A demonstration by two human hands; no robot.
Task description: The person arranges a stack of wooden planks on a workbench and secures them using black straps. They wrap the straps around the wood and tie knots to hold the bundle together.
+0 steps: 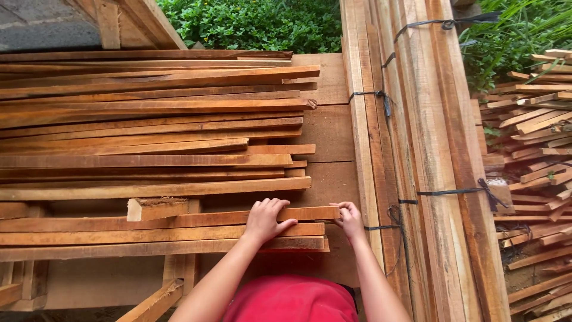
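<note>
The top wood strip (179, 219) on the near stack on the tabletop (330, 128) looks stiff, light and splintery, so we grasp its right end, left hand (266, 219) flat over it, right hand (350, 219) fingers pinching the tip.

Both bare forearms reach forward from bottom of frame, elbows bent out, converging slightly. Left hand (266, 219) palm down, flat, fingers (269, 206) together and extended forward, thumb splayed to the right, wrist straight. Right hand (350, 219) turned more on edge, fingers curled inward toward the left, thumb tucked near them, wrist slightly bent. Hands near each other, not touching. Red-clad torso below between arms.
</note>
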